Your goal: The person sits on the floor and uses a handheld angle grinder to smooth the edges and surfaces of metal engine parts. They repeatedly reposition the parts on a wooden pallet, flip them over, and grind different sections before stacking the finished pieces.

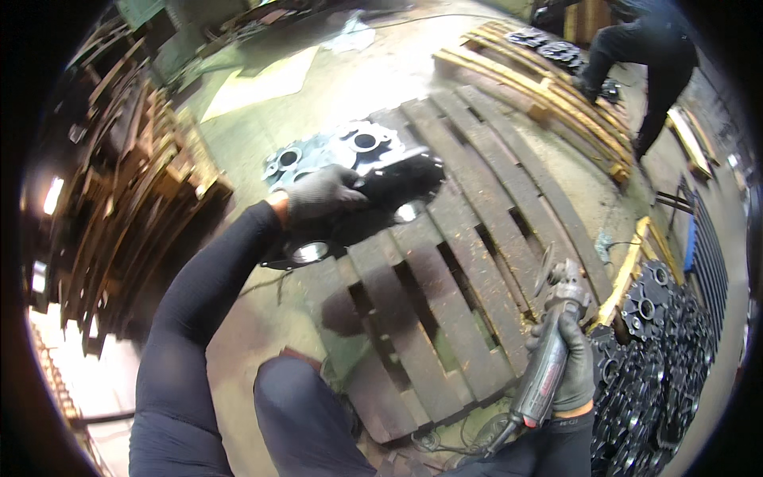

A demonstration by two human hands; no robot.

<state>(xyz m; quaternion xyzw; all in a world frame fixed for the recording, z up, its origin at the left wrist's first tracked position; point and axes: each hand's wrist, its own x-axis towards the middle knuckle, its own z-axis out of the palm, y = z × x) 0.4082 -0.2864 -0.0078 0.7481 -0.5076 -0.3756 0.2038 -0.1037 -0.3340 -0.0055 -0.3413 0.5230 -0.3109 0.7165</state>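
My left hand (322, 192), in a grey glove, grips the edge of a dark metal housing casting (409, 179). The casting has round bores and a shiny upper face with ring-shaped bosses. It is tilted up on its side at the far left of a dark wooden pallet (381, 310). To the right, my gloved right hand (578, 370) is wrapped round the body of an angle grinder (544, 366). The grinder's head and disc point away from me, over the pallet's right side, apart from the casting. Its cord trails from the near end.
Stacked wooden pallets (151, 175) rise at left. Many dark castings (656, 366) are piled at right. Behind stands another pallet (540, 95) with metal parts, where a person in dark clothes (648, 63) has a leg. A pale sheet (262, 83) lies on the floor.
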